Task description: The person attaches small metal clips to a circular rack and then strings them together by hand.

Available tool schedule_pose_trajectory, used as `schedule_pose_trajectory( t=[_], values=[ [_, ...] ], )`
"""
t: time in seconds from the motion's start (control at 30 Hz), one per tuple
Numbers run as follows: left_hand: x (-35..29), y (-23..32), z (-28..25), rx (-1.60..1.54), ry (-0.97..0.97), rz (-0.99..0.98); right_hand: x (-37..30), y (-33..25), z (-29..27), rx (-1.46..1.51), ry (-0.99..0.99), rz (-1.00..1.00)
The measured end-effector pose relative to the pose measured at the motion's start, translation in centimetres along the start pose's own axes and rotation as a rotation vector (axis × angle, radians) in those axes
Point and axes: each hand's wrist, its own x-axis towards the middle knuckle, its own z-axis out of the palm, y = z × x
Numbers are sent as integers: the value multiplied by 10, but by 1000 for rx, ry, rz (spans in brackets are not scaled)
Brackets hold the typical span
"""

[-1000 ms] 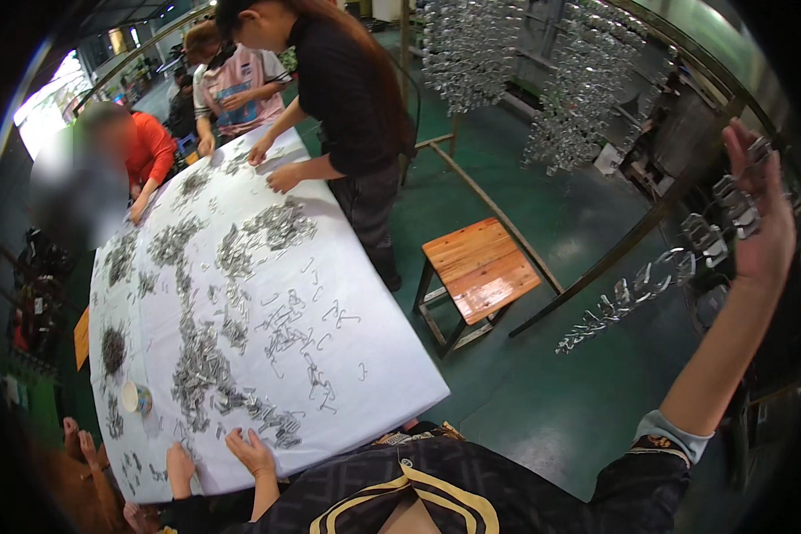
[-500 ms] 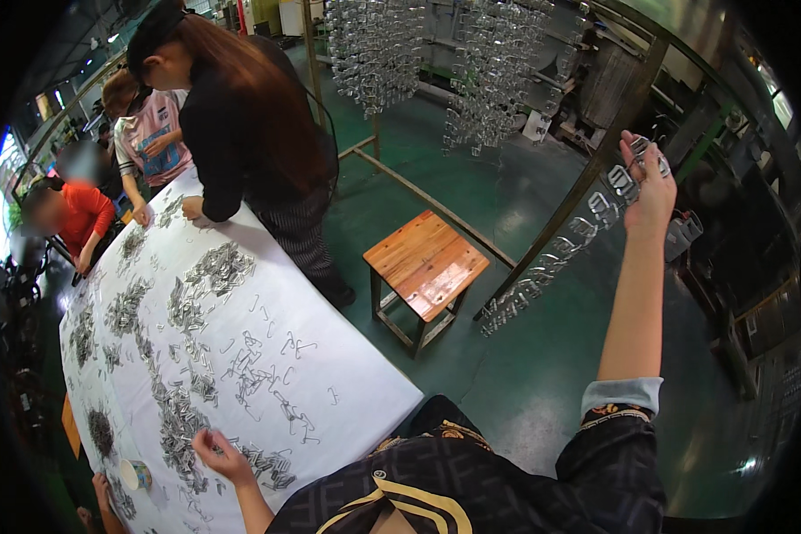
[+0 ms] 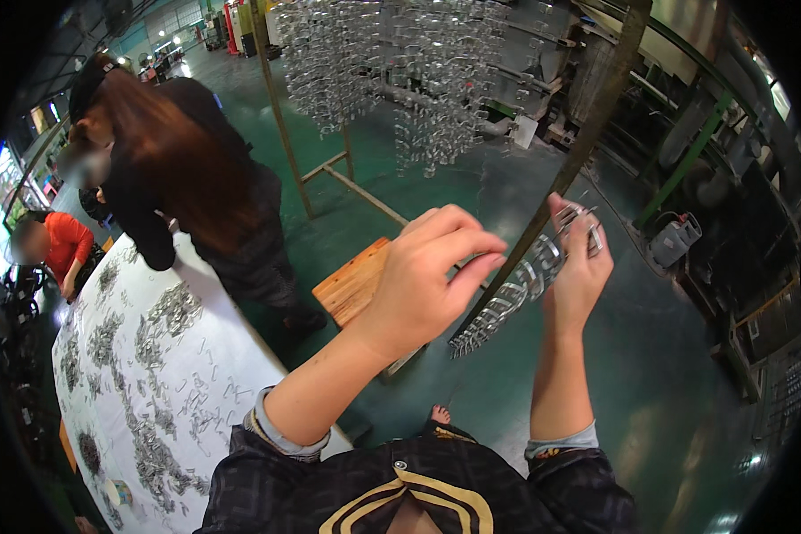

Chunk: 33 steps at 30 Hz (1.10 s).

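Observation:
My right hand (image 3: 580, 262) is closed on the top end of a chain of shiny bent metal clips (image 3: 536, 267). The chain hangs down and to the left in a slanting line over the floor. My left hand (image 3: 436, 276) is raised just left of the chain, thumb and fingertips pinched together. What it pinches, if anything, is too small to make out. On the white-covered table (image 3: 262, 360) at the left lie loose heaps of metal clips (image 3: 156, 436), with a small tub (image 3: 118, 492) near the edge.
A wooden stool (image 3: 351, 283) stands partly behind my left hand. Dense strings of metal clips (image 3: 329, 67) hang from a frame beyond it. A person in black (image 3: 187, 178) bends over the table, and another in red (image 3: 67, 245) works farther left. A slanting metal post (image 3: 587, 133) rises near my right hand.
My left hand has risen from the table heaps to beside the chain. My right hand has come lower and left, still holding the chain. The view has turned rightward.

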Motion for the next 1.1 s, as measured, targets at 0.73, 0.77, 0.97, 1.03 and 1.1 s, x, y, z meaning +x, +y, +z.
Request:
schedule_pose_trajectory(
  t=[0.73,0.77,0.97,1.03,1.1],
  values=[
    [148,-90,116,-610,-581,-201,106,63,-74,467,-669,370],
    [149,-96,116,-642,-594,-204,108,67,-73,470,-682,374],
    [161,-122,118,-898,-664,-252,128,81,-67,480,-802,365],
    [166,-133,120,-941,-669,-226,137,85,-63,453,-850,371],
    [169,-141,118,-992,-697,-243,140,83,-58,415,-856,383]
  ],
)
